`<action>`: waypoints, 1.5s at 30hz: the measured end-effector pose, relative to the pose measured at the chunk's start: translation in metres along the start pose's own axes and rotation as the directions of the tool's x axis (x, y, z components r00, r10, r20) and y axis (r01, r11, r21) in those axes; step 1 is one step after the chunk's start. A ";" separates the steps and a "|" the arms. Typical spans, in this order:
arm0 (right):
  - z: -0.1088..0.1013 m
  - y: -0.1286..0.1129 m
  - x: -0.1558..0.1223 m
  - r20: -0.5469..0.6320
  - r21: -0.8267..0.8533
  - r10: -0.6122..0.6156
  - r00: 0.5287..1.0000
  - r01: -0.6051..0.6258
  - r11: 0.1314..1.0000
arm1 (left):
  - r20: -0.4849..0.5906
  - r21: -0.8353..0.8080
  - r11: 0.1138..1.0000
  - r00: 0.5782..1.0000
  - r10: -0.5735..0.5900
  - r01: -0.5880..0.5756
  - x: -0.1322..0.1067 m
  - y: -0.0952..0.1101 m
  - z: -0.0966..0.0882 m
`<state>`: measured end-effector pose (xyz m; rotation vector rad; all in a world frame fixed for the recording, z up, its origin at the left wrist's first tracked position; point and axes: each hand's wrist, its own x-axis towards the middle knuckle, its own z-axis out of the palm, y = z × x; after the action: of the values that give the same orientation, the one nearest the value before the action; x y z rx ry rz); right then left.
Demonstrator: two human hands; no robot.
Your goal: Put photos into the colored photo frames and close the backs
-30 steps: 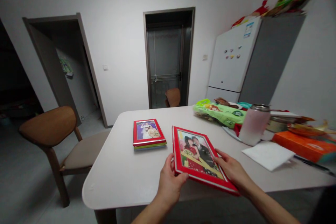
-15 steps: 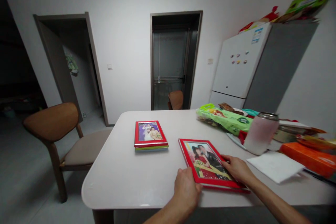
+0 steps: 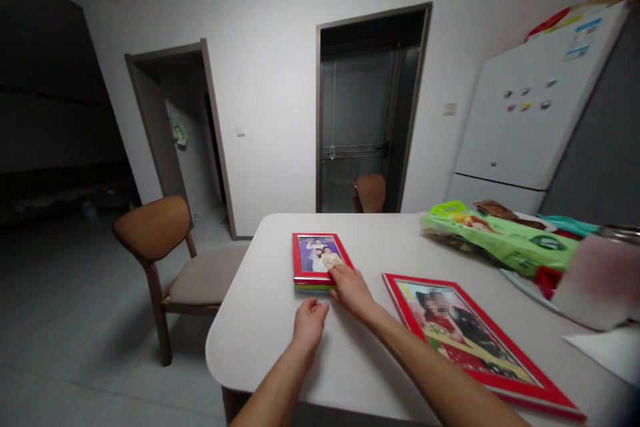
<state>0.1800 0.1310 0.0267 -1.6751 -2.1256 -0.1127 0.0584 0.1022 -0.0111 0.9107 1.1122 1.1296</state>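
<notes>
A small stack of picture frames lies on the white table, with a red frame around a purple-backed photo on top and green and bluish edges beneath. My right hand is at the stack's front right corner, fingers over the top frame and thumb at its side. Just in front of the stack, my left hand hovers with loosely curled fingers, and nothing shows in it. A larger red picture frame with a couple's photo lies flat under my right forearm, which covers part of its left side.
The table also carries a green package, a pink bottle and a white sheet on its right side. A wooden chair stands to the left, another chair behind. A fridge is at back right.
Both hands have left the large red frame and moved left to the small stack. My right hand now touches the stack's corner. The view has turned left.
</notes>
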 end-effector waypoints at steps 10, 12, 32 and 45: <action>-0.016 -0.040 -0.063 -0.024 0.438 -0.037 0.999 0.044 0.898 | -0.153 -0.332 0.895 0.953 0.260 -0.297 -0.035 0.014 -0.012; -0.027 -0.042 -0.066 -0.036 0.579 0.126 0.991 -0.082 0.811 | -0.168 -0.234 0.904 0.931 0.324 -0.357 -0.055 0.021 -0.013; -0.047 -0.022 -0.107 0.422 0.819 0.262 0.868 -0.489 0.300 | 0.730 0.580 -0.161 0.422 0.537 -0.798 -0.127 -0.033 -0.019; -0.018 -0.005 -0.108 0.133 0.166 0.243 0.961 -0.264 0.950 | 0.737 0.620 0.020 0.591 0.329 -0.785 -0.127 -0.046 -0.011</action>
<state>0.1997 0.0254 0.0033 -1.8624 -1.9089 0.2507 0.0507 -0.0318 -0.0311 2.7099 0.9723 0.6825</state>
